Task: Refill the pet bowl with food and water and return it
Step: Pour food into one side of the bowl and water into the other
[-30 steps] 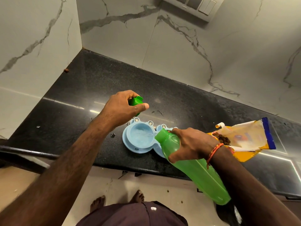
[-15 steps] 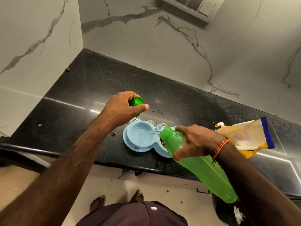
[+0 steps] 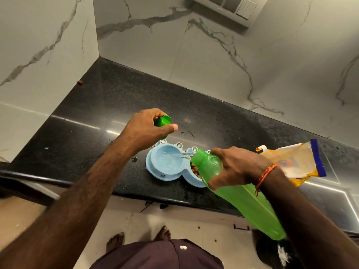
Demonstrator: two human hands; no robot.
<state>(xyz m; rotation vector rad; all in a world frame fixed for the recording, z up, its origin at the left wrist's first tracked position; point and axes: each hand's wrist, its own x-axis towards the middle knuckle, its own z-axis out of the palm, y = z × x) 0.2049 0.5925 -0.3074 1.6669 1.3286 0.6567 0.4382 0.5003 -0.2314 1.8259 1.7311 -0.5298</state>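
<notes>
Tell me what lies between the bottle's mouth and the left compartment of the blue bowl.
In the head view, a thin stream of water runs from the green bottle into the pet bowl.

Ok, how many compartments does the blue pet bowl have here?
2. The left compartment is taking water poured from the green bottle; the right compartment, holding brown kibble, is mostly hidden behind the bottle's neck. No others show.

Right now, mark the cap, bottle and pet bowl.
cap (image 3: pixel 163 121): head view, on its exposed top edge.
bottle (image 3: pixel 242 199): head view, on its mid body.
pet bowl (image 3: pixel 165 163): head view, on the water compartment's floor.
</notes>
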